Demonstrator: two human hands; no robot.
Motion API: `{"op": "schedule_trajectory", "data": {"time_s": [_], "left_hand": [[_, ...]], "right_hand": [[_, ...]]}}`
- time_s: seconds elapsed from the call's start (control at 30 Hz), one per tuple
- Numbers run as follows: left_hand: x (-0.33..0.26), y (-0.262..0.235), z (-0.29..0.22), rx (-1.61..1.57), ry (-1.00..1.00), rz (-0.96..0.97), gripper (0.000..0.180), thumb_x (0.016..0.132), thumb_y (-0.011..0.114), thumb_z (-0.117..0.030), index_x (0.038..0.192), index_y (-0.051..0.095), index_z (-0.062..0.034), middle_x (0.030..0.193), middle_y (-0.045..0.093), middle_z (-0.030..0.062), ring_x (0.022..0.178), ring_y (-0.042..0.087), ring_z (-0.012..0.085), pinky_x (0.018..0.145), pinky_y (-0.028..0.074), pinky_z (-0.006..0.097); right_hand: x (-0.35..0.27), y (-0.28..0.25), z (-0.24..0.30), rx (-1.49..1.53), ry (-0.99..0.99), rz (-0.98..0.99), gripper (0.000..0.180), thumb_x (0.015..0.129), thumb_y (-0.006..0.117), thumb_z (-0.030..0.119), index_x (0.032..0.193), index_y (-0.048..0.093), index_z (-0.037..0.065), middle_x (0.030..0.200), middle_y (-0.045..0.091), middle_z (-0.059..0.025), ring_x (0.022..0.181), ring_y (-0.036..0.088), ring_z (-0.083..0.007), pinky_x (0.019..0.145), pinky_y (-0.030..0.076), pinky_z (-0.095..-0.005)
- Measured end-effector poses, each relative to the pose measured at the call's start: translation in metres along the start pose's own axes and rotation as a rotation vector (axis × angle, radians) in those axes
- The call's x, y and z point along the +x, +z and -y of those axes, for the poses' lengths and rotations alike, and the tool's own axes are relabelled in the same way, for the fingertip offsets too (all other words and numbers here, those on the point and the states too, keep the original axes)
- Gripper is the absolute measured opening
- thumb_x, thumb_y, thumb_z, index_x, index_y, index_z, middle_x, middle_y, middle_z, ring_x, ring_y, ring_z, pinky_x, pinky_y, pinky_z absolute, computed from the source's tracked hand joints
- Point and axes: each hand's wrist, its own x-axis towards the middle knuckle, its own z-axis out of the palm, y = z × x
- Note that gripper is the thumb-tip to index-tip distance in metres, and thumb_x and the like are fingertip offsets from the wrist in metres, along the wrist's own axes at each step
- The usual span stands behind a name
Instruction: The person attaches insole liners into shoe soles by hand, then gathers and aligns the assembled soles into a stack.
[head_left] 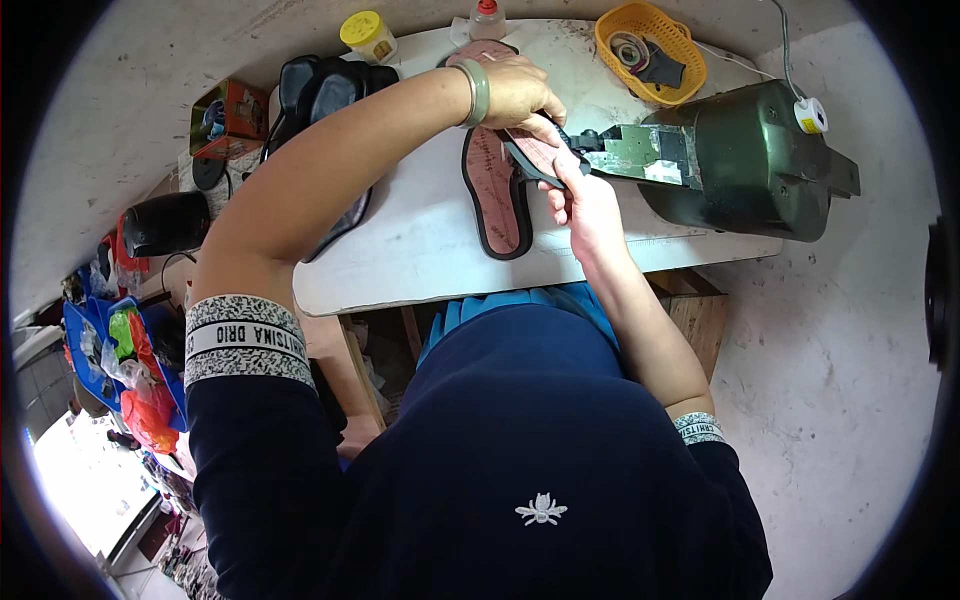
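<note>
My left hand (pixel 525 95), a pale green bangle on its wrist, reaches across from the left with its fingers bent down on a pink shoe insole with black edging (pixel 535 150). From below, my right hand (pixel 585 200) pinches the same insole near its right end, thumb on top. The piece is tilted, its right end close to the narrow arm of a dark green machine that looks like a sewing machine (pixel 750 160). Beneath my hands lies a second pink insole with a black rim (pixel 497 205), flat on the white table (pixel 410 250). Another pink insole (pixel 485 50) lies beyond my left wrist.
Black shoe parts (pixel 335 95) are piled at the table's left. At the back stand a yellow-lidded jar (pixel 368 38), a red-capped bottle (pixel 487 20) and a yellow basket (pixel 685 90) with tape rolls. A cable with a white fitting (pixel 811 115) hangs by the machine.
</note>
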Motion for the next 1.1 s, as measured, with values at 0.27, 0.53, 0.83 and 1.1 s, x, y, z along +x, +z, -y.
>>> {"op": "schedule_trajectory", "data": {"time_s": [0.27,0.53,0.83,1.1], "left_hand": [[-0.020,0.030,-0.013,-0.386,-0.218,-0.030,0.041,0.096,0.056,-0.040,0.124,0.065,-0.0131,0.112,0.070,0.0095,0.097,0.067,0.0273,0.087,0.050,0.037],[-0.025,0.069,-0.026,-0.697,-0.302,-0.240,0.042,0.097,0.055,-0.034,0.133,0.059,-0.0130,0.112,0.070,0.0109,0.090,0.068,0.0256,0.084,0.052,0.036],[-0.030,0.053,-0.060,-0.970,-0.505,-0.159,0.035,0.098,0.053,-0.022,0.125,0.055,0.0015,0.100,0.068,0.0148,0.078,0.067,0.0204,0.073,0.054,0.030],[-0.022,0.053,-0.075,-0.930,-0.735,-0.329,0.043,0.096,0.053,-0.033,0.112,0.053,0.0069,0.088,0.066,0.0201,0.073,0.066,0.0285,0.072,0.053,0.038]], "right_hand": [[0.003,-0.015,0.003,-0.102,-0.108,0.063,0.033,0.098,0.057,0.028,0.084,0.069,0.001,0.060,0.060,-0.0026,0.047,0.045,-0.0064,0.043,0.032,-0.0179],[-0.008,-0.025,-0.008,-0.165,-0.083,0.129,0.037,0.100,0.054,0.031,0.088,0.070,0.000,0.065,0.064,-0.0050,0.052,0.050,-0.0081,0.049,0.036,-0.0188],[-0.041,-0.068,-0.074,-0.192,-0.168,0.411,0.036,0.097,0.057,0.026,0.111,0.066,-0.006,0.103,0.069,-0.0168,0.083,0.067,-0.0232,0.081,0.052,-0.0273],[-0.067,-0.071,-0.088,0.047,-0.001,0.491,0.040,0.093,0.059,0.014,0.128,0.053,-0.003,0.109,0.067,-0.0178,0.085,0.068,-0.0269,0.076,0.055,-0.0309]]}}
